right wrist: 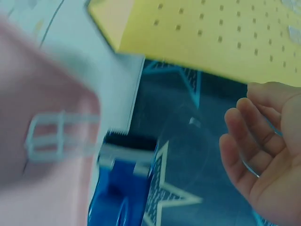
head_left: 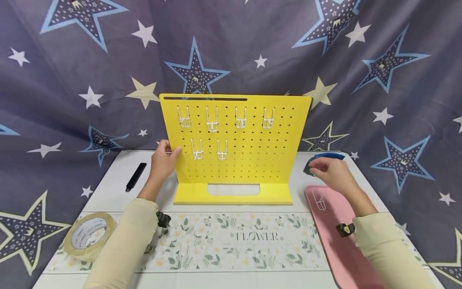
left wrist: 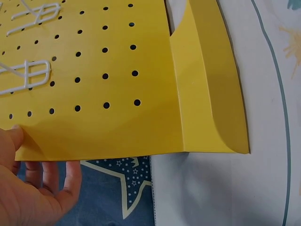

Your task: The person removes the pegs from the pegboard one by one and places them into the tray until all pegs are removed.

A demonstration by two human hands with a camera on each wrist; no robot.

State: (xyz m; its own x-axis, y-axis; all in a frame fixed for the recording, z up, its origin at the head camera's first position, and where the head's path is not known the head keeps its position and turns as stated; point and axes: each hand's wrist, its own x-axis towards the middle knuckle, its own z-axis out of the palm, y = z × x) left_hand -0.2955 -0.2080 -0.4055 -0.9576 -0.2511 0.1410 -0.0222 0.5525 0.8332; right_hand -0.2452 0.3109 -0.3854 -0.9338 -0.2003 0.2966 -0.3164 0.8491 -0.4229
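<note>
A yellow pegboard (head_left: 249, 168) stands upright on its base, with several white wire hooks (head_left: 212, 127) hung in two rows. My left hand (head_left: 162, 160) grips the board's left edge, its thumb on the front face and the other fingers behind. To the right, my right hand (head_left: 333, 174) hovers over the far end of a pink tray (head_left: 333, 228), fingers loosely bent and nothing between them. One white wire hook (right wrist: 60, 136) lies in that tray. Just beyond the right hand is a blue tape dispenser (right wrist: 120, 188), partly covered by it in the head view.
A black bar-shaped object (head_left: 136, 177) lies left of the board. A large roll of clear tape (head_left: 110, 224) sits at the front left, beside the left sleeve. A flower-print runner (head_left: 252, 253) crosses the white table, and a star-patterned curtain (head_left: 231, 32) hangs behind.
</note>
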